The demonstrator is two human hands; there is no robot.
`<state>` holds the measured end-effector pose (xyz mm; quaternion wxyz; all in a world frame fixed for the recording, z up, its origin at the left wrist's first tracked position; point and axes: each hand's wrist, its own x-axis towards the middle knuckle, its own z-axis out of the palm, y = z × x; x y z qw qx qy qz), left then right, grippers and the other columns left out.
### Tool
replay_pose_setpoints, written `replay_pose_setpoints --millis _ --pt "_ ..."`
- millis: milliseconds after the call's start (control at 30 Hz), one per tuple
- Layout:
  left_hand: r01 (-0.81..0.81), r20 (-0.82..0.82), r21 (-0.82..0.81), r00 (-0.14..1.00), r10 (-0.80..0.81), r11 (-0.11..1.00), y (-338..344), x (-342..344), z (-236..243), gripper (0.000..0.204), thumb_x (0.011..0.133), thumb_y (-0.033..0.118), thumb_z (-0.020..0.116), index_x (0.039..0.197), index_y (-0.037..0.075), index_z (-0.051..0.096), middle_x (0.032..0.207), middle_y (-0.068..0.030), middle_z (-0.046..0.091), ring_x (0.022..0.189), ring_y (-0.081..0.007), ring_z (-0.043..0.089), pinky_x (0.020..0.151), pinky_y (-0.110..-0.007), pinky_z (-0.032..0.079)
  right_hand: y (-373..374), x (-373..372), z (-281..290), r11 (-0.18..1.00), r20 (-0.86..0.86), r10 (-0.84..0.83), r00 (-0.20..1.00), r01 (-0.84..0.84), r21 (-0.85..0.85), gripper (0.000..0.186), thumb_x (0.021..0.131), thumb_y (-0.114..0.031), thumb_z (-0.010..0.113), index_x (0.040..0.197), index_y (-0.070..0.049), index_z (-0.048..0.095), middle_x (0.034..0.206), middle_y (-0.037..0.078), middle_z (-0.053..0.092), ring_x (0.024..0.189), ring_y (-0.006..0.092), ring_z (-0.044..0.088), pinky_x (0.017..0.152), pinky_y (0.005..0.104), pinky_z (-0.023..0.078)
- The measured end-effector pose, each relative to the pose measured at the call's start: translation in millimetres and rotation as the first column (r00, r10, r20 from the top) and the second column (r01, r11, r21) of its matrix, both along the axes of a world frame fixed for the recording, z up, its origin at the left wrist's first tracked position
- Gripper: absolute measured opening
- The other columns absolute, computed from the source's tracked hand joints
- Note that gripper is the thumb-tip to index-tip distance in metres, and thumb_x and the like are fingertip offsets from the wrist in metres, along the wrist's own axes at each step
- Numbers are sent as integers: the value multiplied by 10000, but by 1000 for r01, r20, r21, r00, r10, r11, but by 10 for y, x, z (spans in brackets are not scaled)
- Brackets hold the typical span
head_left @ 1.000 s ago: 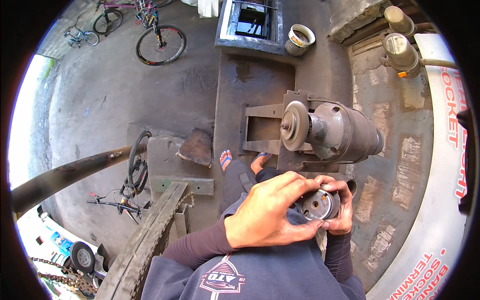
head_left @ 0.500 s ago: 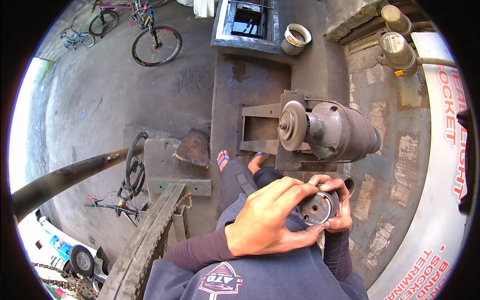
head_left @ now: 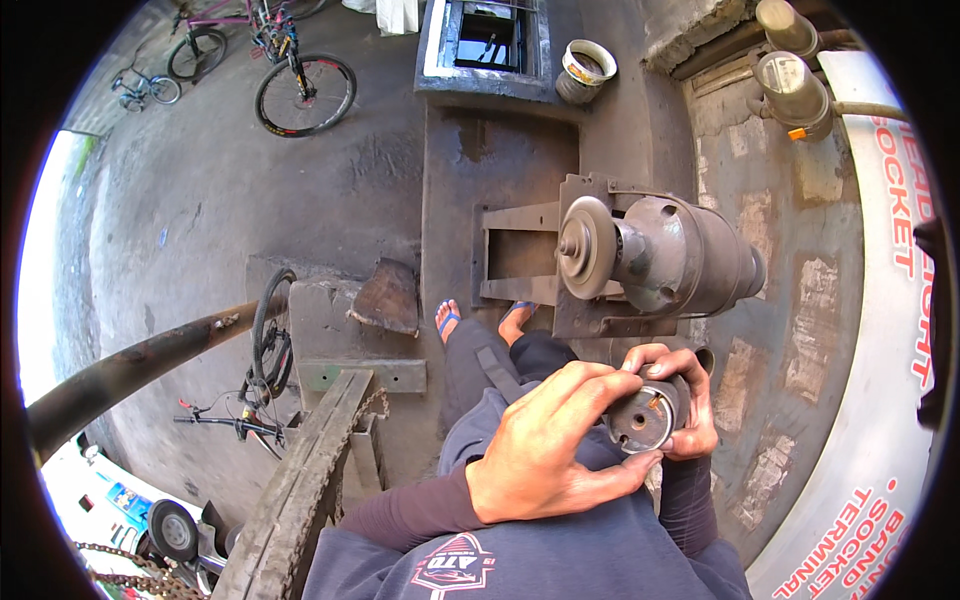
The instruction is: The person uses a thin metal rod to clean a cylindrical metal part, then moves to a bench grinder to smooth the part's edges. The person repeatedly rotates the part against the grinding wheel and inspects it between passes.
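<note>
Both my hands are closed around a round, dark metal part (head_left: 640, 424) in front of my lap. Its flat face has a hole in the centre, a shiny rim and a small copper-coloured piece near the top edge. My left hand (head_left: 548, 440) grips it from the left, thumb at the lower rim and fingertips over the top. Around the right and far side curl the fingers of my right hand (head_left: 697, 400). Just beyond them stands a grinder's motor (head_left: 690, 255) with a round wheel (head_left: 588, 247) on its left end.
A metal frame (head_left: 515, 215) supports the grinder. To my left are a worn wooden beam (head_left: 290, 490), a rusty pipe (head_left: 150, 350) and a bicycle (head_left: 268, 350). Farther off are a bucket (head_left: 584, 75) and another bicycle (head_left: 305, 95). A printed white sign (head_left: 860, 480) borders the right side.
My hands and the metal part have shifted slightly to the right. Both hands keep hold of the part, and the view has moved a little.
</note>
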<state>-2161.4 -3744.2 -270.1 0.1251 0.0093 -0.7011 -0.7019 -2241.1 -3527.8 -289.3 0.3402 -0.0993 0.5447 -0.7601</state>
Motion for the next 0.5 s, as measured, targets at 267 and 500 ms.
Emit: replay_pose_setpoints --millis 267,500 --pt "32 -16 57 999 -31 998 -3 43 -87 679 665 157 962 1270 7 693 1107 -134 686 943 -231 727 802 -334 608 23 -27 37 998 -8 36 999 -35 49 706 579 -284 870 1180 -1 630 1198 250 619 1124 311 628 1004 425 515" --pt "-25 -20 96 999 27 995 2 101 -155 678 643 129 970 1251 -13 707 1104 -157 706 926 -209 732 759 -316 625 -35 -12 89 993 54 50 997 -55 108 725 563 -291 852 1177 20 626 1202 239 623 1111 296 637 1007 413 510"
